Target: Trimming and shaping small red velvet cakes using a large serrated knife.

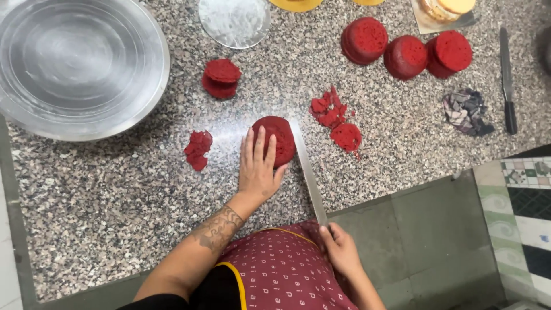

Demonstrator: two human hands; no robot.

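Cake round (pixel 275 139) — small, red, soft and crumbly by the look — sits mid-counter under the left hand (pixel 259 166), fingers flat and spread on top. Right hand (pixel 340 248), at 5 o'clock, is closed round the long knife (pixel 307 170) — press lightly, I'd say.

Round red cake (pixel 276 138) partly covered by the flat left hand (pixel 259 167); handle of the long steel knife (pixel 307 172) swallowed by the right hand (pixel 340 250). Large round steel turntable (pixel 80 63) cropped at the far-left edge; clear round plastic disc (pixel 234 20), yellow rounds (pixel 297 4) and cream-filled pale cake (pixel 446 8) cut off along the far edge. Crumpled greyish-purple scraps (pixel 466 112) too blurred to identify
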